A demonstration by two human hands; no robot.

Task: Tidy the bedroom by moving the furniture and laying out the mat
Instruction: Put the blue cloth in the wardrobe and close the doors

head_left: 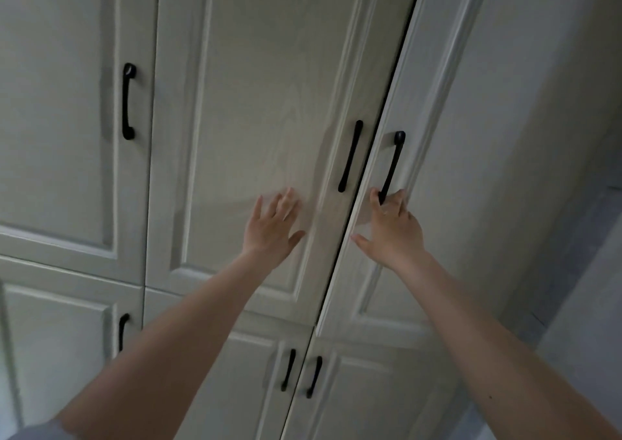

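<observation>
White panelled wardrobe [269, 120] fills the view, seen from below and tilted. Tall upper doors, shorter doors under them, each with a black bar handle.

Landmark: the dark seam [361, 187] between the two upper doors on the wardrobe's right half.

Right hand [392, 229], just right of the seam: fingers curled round the lower end of the right door handle [392, 167], thumb stuck out toward the seam. That door [404, 103] stands slightly proud of its neighbour, so it looks a crack ajar. Whether it is opening or closing cannot be told.

Left hand [274, 224], left of the seam: fingers spread and straight, holding nothing, palm toward the middle door [255, 103]. Fingertips are blurred; touching the panel or just off it, cannot tell. The left door handle [350, 155] beside the seam is untouched.

Further left of the seam, another upper door with its own handle [128, 101]. Below the seam, a pair of lower handles [301, 374], doors shut.

Task things: no mat in view anywhere, nor any furniture other than the wardrobe. Possibly the mat is stored behind these doors, but that is a guess.

Progress, as judged: nothing here shows any furniture moved or the mat laid. Reads as an early or fetching step, with the laying-out not yet done as far as this view shows.
</observation>
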